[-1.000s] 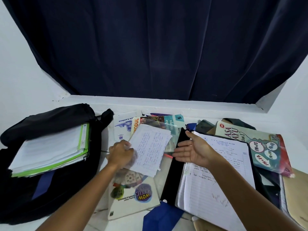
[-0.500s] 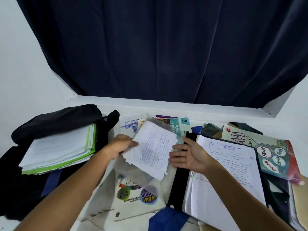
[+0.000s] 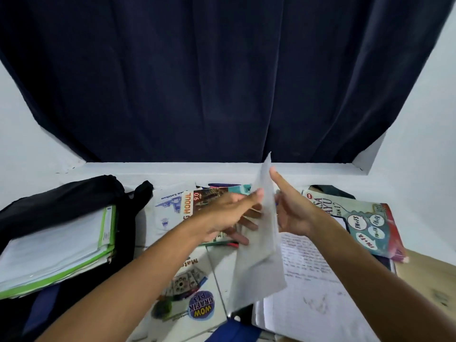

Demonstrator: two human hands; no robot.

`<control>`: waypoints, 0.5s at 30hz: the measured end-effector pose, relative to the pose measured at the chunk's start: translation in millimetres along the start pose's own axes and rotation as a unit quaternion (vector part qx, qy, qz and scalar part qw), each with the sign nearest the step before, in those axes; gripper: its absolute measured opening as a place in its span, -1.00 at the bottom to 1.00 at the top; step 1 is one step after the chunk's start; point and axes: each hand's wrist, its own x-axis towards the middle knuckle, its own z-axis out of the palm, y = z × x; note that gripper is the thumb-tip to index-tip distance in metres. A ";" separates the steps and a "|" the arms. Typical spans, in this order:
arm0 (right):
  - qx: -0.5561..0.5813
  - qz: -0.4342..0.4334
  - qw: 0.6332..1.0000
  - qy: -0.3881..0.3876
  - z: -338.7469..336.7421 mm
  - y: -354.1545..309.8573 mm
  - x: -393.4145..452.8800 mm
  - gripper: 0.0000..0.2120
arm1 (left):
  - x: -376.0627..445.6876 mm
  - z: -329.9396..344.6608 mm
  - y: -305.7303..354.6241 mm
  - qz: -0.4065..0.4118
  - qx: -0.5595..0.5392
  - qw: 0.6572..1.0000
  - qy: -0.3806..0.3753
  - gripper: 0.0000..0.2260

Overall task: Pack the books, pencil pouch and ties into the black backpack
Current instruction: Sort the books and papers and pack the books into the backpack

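Because the thin white handwritten paper sheets [image 3: 259, 245] are light, floppy and easily creased, they are best taken along one edge rather than by a corner. Raised edge-on above the worktop [image 3: 222, 171], they sit pinched in the left hand [image 3: 229, 215], thumb on top; the right hand [image 3: 291, 208], at 3 o'clock, lies open-fingered against them. The black fabric backpack [image 3: 61, 193] gapes at 9 o'clock, holding a green-edged stack of books [image 3: 56, 248].

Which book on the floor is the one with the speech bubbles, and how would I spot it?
Start at the dark curtain and drop to the floor at its right end. There the book lies flat, just beyond the right hand. Only its teal cover carries white speech bubbles with red lettering.
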 end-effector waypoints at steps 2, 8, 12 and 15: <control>0.017 -0.013 1.000 -0.001 -11.3 3.8 -7.4 -0.32 | 8.6 8.0 -4.0 -0.039 -0.054 0.998 -0.012 -0.36; 0.064 -0.014 0.996 0.065 -58.9 21.6 -23.6 -0.58 | 40.6 17.1 -27.2 -0.039 -0.110 0.992 0.045 -0.33; 0.074 -0.012 0.989 0.130 -98.6 40.2 -38.4 -0.72 | 61.1 24.9 -56.5 -0.024 0.067 0.987 0.141 -0.35; 0.048 -0.013 0.981 0.187 -128.4 56.2 -49.3 -0.74 | 67.7 33.7 -78.3 -0.034 0.121 0.984 0.129 -0.46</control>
